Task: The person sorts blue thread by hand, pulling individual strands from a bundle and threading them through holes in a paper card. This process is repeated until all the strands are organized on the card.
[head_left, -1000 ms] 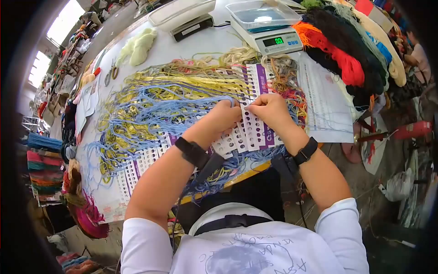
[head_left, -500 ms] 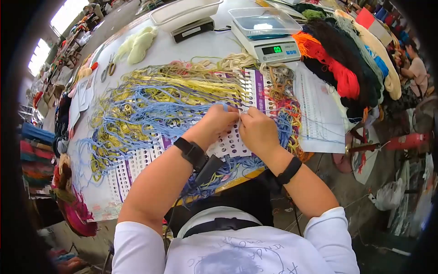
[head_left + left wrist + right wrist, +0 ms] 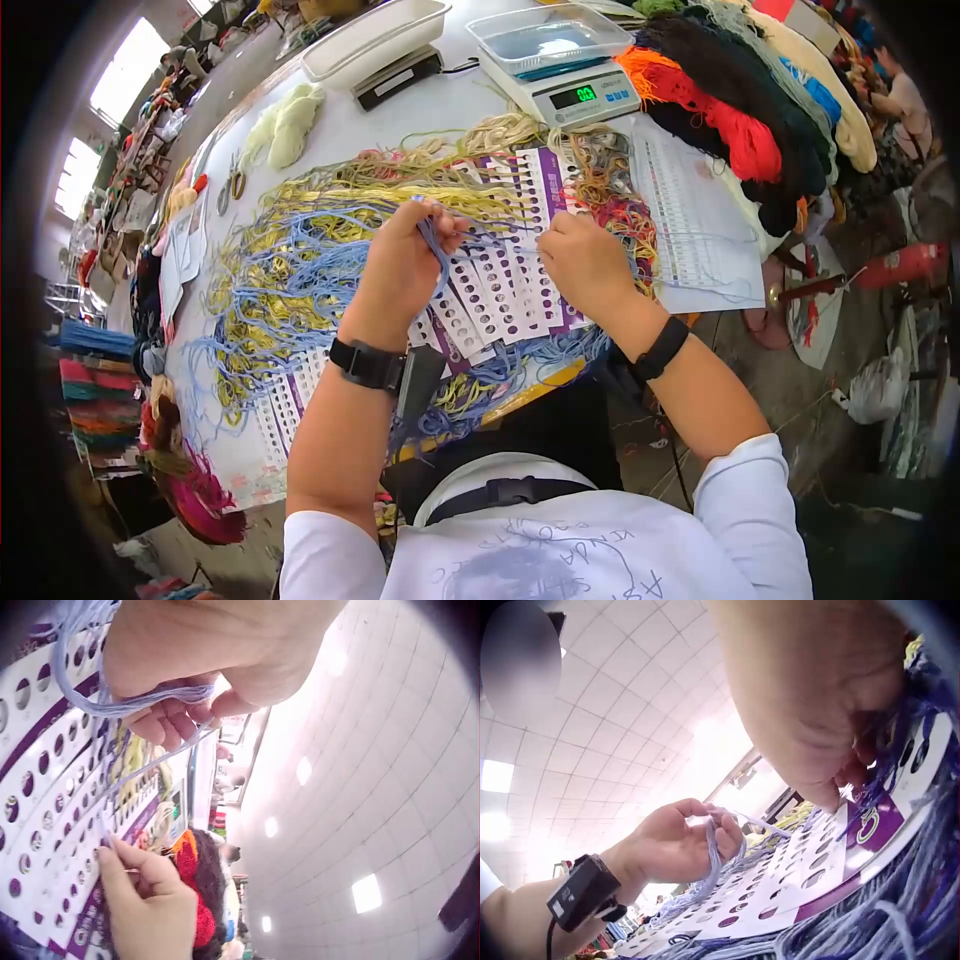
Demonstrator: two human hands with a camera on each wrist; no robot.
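Note:
My left hand [image 3: 400,255] is raised over the yarn and pinches a light blue yarn strand [image 3: 157,760]. A loop of the same yarn [image 3: 436,262] hangs across its fingers. From there the strand runs taut to the punched cards, where my right hand [image 3: 595,262] pinches its end at a card's holes. White cards [image 3: 495,290] with rows of round holes and purple bands lie overlapped beneath both hands. Blue yarn [image 3: 320,240] and yellow-green yarn [image 3: 440,192] spread leftward from the cards. In the right wrist view, the right fingertips are partly hidden behind the hand.
Behind the cards stand a digital scale [image 3: 585,98] with a clear tray and a second scale [image 3: 398,78] under a white tub. Scissors [image 3: 232,185] and a pale yarn hank [image 3: 285,125] lie at the left. Coloured hanks [image 3: 745,135] and a printed sheet [image 3: 690,215] are at the right.
The hands came together at the card's holes, then my left hand drew away to the left with the light blue yarn. My right hand stays at the cards.

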